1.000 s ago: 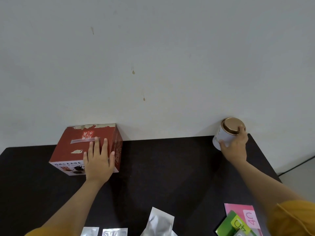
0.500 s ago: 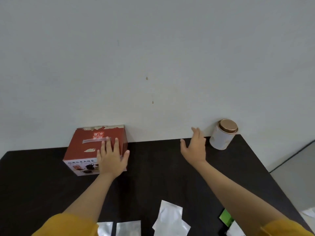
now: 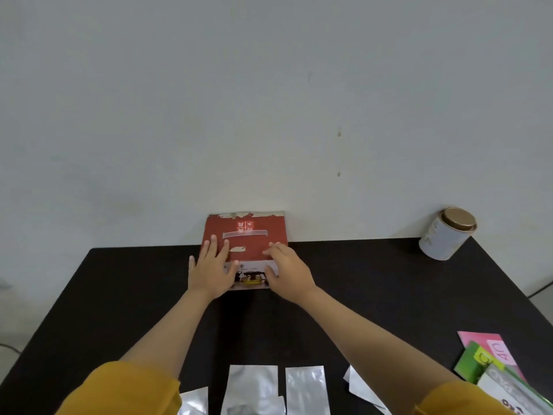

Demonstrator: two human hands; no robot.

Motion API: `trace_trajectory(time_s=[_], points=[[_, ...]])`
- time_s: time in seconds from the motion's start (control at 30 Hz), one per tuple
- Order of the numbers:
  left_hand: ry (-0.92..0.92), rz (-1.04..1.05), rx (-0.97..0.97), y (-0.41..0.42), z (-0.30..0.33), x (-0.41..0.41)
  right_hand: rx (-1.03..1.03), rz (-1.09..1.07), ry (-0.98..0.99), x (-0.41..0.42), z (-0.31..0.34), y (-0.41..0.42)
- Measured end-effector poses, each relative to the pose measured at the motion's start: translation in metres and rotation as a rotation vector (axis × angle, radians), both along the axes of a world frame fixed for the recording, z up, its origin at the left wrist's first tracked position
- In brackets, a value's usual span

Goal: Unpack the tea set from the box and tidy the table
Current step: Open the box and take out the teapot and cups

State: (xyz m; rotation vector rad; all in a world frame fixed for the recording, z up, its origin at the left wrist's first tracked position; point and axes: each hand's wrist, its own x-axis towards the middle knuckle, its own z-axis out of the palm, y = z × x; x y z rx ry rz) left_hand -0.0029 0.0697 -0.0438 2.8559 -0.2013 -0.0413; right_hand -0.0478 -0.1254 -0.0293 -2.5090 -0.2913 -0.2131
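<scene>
both arms reach forward; left hand (image 3: 211, 272) flat, fingers straight, right hand (image 3: 288, 272) fingers lightly bent.

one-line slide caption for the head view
Both hands, left hand and right hand, rest on a closed red cardboard box on a black table.
</scene>
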Motion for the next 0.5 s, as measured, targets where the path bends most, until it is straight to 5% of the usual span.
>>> trace_trajectory(time_s=[0.5], points=[[-0.087, -0.095, 0.001, 0.014, -0.021, 0.002, -0.052, -0.239, 0.003, 0.001, -0.03, 0.031]])
